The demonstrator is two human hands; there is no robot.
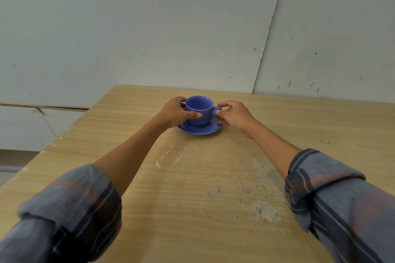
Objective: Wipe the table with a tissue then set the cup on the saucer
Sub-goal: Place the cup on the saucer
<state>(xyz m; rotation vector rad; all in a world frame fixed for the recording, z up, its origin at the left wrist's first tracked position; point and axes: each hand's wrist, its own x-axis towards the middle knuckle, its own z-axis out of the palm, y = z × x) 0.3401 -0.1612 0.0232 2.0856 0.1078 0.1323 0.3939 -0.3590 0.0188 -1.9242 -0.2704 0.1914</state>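
Cup (199, 111) sits on saucer (199, 129); left hand (174, 113) grips cup, right hand (232, 116) pinches handle. No tissue visible; table (192, 198) blotchy nearer than saucer.

Around the blue ceramic cup (199, 111) my reach is open wooden tabletop (192, 188) on every side. Only the pale wall panel (171, 28) beyond it blocks me.

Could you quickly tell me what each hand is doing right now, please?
Left hand: closed around the blue ceramic cup.
Right hand: fingers pinching at the cup's handle.
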